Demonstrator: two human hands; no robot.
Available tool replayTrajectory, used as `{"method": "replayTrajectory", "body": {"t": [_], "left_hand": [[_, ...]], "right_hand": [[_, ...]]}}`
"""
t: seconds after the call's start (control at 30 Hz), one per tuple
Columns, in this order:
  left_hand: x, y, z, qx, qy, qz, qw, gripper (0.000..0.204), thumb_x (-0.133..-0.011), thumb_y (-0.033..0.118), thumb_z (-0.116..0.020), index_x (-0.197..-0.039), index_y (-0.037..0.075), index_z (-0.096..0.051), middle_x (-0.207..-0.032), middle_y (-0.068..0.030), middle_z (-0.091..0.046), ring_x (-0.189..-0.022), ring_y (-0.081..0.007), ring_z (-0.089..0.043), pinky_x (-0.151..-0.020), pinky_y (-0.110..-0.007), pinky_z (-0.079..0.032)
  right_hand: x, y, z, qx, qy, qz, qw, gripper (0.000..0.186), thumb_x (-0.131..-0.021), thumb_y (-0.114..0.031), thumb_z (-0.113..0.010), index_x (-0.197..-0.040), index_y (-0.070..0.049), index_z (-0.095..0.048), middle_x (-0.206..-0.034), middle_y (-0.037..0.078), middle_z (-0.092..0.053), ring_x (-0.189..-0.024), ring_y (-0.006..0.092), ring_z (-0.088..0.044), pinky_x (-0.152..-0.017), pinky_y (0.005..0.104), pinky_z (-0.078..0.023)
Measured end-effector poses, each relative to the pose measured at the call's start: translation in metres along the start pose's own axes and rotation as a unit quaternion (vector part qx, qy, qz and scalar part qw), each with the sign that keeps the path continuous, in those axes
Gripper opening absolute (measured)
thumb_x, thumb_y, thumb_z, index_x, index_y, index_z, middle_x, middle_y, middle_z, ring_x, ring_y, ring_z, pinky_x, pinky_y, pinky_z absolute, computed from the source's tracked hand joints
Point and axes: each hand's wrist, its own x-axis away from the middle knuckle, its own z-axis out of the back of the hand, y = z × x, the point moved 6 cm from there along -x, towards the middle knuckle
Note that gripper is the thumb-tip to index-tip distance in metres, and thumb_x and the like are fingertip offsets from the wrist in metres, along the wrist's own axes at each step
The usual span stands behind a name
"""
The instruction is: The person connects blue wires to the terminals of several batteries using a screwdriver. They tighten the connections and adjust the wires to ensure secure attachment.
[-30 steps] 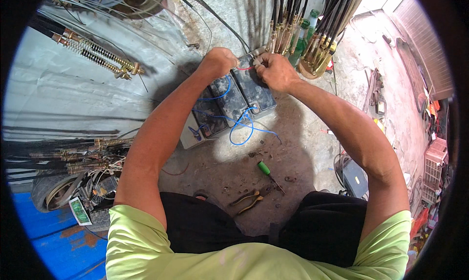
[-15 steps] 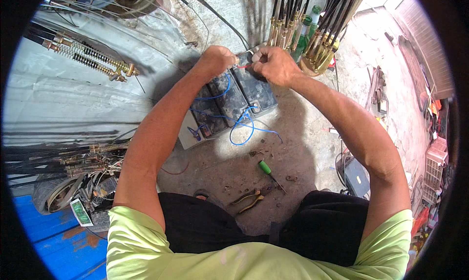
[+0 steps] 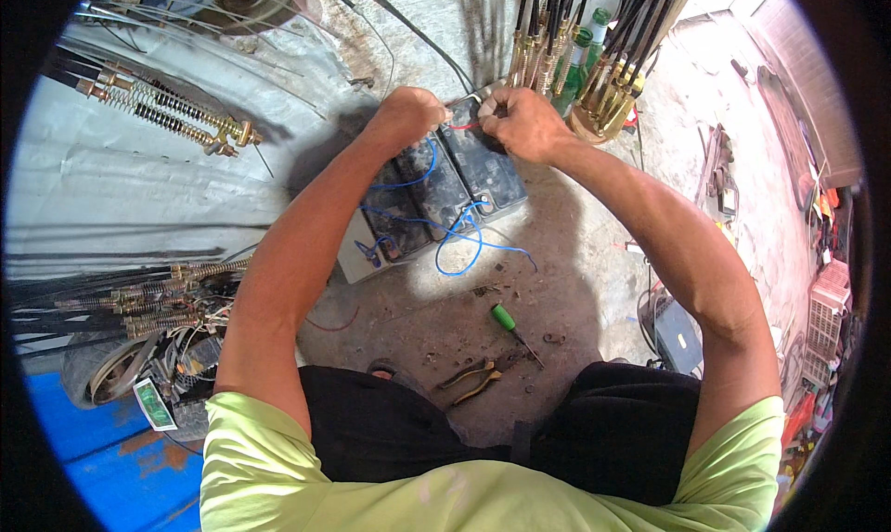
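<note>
Several black batteries (image 3: 486,172) stand side by side on the floor ahead of me. A short red wire (image 3: 462,127) stretches over their far end between my two hands. My left hand (image 3: 414,116) is closed, its fingertips pinching the wire's left end. Thumb and fingers of my right hand (image 3: 525,127) close on its right end, above the rightmost battery. What lies inside each pinch is too small to make out. A blue wire (image 3: 461,270) loops from the near terminals onto the floor.
A green-handled screwdriver (image 3: 503,318) and pliers (image 3: 477,381) lie on the floor between my legs. Black cables with brass ends (image 3: 608,96) and green bottles (image 3: 577,59) stand beyond my right hand. Spring-covered cable ends (image 3: 172,115) are at the far left.
Both hands stay nearly where they were over the batteries. The red wire between them looks slightly straighter now.
</note>
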Motion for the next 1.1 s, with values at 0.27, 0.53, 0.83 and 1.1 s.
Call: {"method": "replayTrajectory", "body": {"t": [0.27, 0.53, 0.83, 1.1], "left_hand": [[0.0, 0.0, -0.002, -0.033, 0.033, -0.002, 0.999, 0.013, -0.086, 0.019, -0.071, -0.088, 0.006, -0.073, -0.071, -0.0005, -0.063, -0.06, -0.0124, -0.057, -0.052, -0.032, -0.048], [0.012, 0.006, -0.002, -0.113, 0.132, -0.134, 0.976, 0.018, -0.086, 0.022, -0.072, -0.086, 0.005, -0.069, -0.086, -0.0188, -0.072, -0.085, -0.0367, -0.072, -0.076, -0.044, -0.055], [0.024, 0.02, -0.008, -0.164, 0.163, -0.151, 0.961, 0.019, -0.089, 0.021, -0.07, -0.09, 0.002, -0.065, -0.086, -0.0205, -0.069, -0.085, -0.0399, -0.069, -0.075, -0.047, -0.053], [0.025, 0.022, -0.014, -0.22, 0.166, -0.13, 0.952, 0.024, -0.091, 0.025, -0.069, -0.093, 0.003, -0.061, -0.093, -0.0241, -0.067, -0.091, -0.0468, -0.065, -0.079, -0.055, -0.051]], "right_hand": [[0.001, 0.001, -0.002, 0.046, 0.023, 0.029, 0.998, 0.026, -0.083, -0.03, -0.073, -0.097, -0.008, -0.074, -0.096, 0.016, -0.074, -0.094, 0.0355, -0.071, -0.088, 0.0438, -0.056], [0.008, -0.017, -0.016, 0.163, 0.068, 0.088, 0.98, 0.027, -0.088, -0.032, -0.07, -0.105, -0.012, -0.073, -0.108, 0.018, -0.065, -0.107, 0.0362, -0.066, -0.093, 0.0467, -0.053], [0.002, -0.02, -0.022, 0.19, 0.091, 0.1, 0.972, 0.028, -0.088, -0.034, -0.07, -0.103, -0.011, -0.074, -0.111, 0.019, -0.063, -0.111, 0.0379, -0.061, -0.098, 0.0468, -0.05], [-0.003, -0.01, -0.027, 0.152, 0.1, 0.094, 0.979, 0.024, -0.087, -0.029, -0.069, -0.098, -0.008, -0.071, -0.111, 0.019, -0.062, -0.113, 0.0382, -0.061, -0.096, 0.047, -0.051]]}}
